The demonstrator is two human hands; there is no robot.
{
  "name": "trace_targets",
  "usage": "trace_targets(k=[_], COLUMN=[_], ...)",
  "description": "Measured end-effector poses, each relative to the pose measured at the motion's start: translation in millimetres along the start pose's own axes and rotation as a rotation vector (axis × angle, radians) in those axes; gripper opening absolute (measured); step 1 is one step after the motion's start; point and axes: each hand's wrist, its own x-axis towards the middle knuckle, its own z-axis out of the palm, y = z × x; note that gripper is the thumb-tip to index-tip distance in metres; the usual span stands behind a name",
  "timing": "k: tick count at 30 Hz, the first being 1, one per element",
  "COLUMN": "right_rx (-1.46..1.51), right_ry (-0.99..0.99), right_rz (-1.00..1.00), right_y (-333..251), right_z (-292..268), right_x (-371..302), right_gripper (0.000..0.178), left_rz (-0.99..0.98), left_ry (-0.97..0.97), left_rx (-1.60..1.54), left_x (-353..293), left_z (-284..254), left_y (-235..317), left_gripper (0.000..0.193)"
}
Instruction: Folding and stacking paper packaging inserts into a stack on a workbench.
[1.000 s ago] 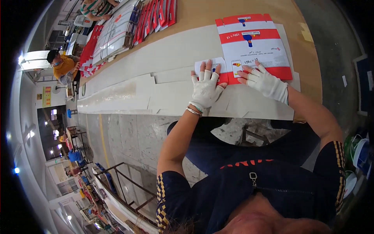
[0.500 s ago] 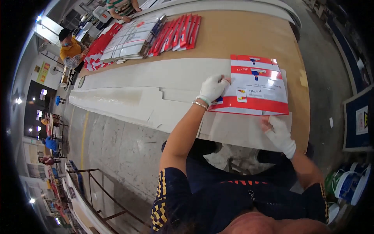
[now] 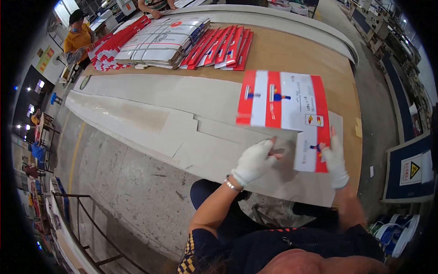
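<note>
A flat red-and-white printed cardboard box blank (image 3: 292, 98) lies tilted above the table, a narrower flap hanging toward me at its near right. My right hand (image 3: 336, 162), in a white glove with bare fingertips, grips that flap's right edge, thumb on the printed face and a finger stretched along the side. My left hand (image 3: 256, 160), gloved the same way, is off the blank, just left of the flap. Its thumb and fingers are apart, holding nothing. Beneath both hands is a layer of grey cardboard (image 3: 219, 157).
At the far left stand a strapped stack of white printed sheets (image 3: 162, 43), a row of folded red-and-white cartons (image 3: 221, 48) and a red-and-white pile (image 3: 112, 50). A person in yellow (image 3: 77, 39) touches that pile. A blue panel with a warning sign (image 3: 410, 170) stands right.
The box blank has turned a quarter turn, its narrow flap now toward me. My left hand has let go and drawn nearer; my right hand has moved onto the flap's right edge.
</note>
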Motion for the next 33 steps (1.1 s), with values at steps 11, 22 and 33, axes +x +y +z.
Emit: trace_targets(k=[11,22,33], right_rx=[-0.024,0.279,-1.229], right_ry=[-0.164,-0.76,-0.778], right_rz=[-0.196,-0.098,-0.569], right_y=[-2.7,9.1,33.1], right_z=[125.6,69.4,-89.4], right_x=[354.4,202.1,-104.6], right_gripper=[0.025,0.042,0.087], left_rz=[-0.075,-0.085,0.025], left_ry=[0.03,-0.02,-0.096], left_rx=[0.245,0.404,0.429], left_x=[-23.8,-32.0,-25.6], left_z=[-7.7,5.4,-16.3], left_y=[-20.9,-22.2,-19.1], left_gripper=[0.034,0.039,0.039])
